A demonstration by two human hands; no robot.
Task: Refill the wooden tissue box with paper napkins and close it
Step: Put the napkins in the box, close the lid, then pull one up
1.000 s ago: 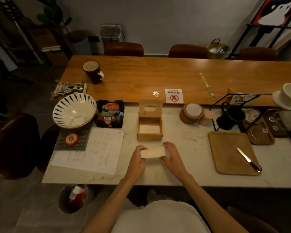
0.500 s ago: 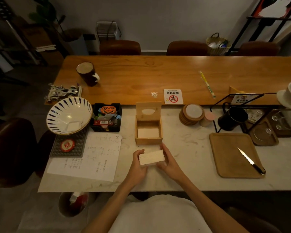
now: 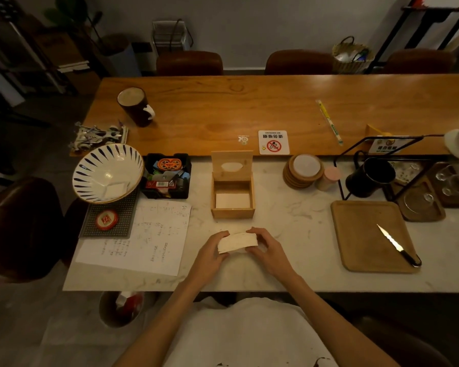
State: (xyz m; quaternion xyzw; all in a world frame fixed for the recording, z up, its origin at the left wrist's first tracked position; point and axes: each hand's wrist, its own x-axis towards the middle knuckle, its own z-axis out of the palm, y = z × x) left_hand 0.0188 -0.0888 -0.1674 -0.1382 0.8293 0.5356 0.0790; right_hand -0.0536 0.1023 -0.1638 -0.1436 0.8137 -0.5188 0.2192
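I hold the napkins (image 3: 237, 242) over the counter (image 3: 297, 229), just short of the open box (image 3: 232, 193), left hand (image 3: 210, 254) and right hand (image 3: 269, 250) curled round either end. They look light, soft and apt to fan; I'd keep squeezing both ends.

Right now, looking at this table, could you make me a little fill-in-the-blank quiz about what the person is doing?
1. The left hand and the right hand together grip a pale stack of paper ____.
2. The light wooden tissue box stands with its oval-holed lid ____.
3. On the rectangular wooden tray lies a black-handled ____.

Missing words: napkins; open; knife.
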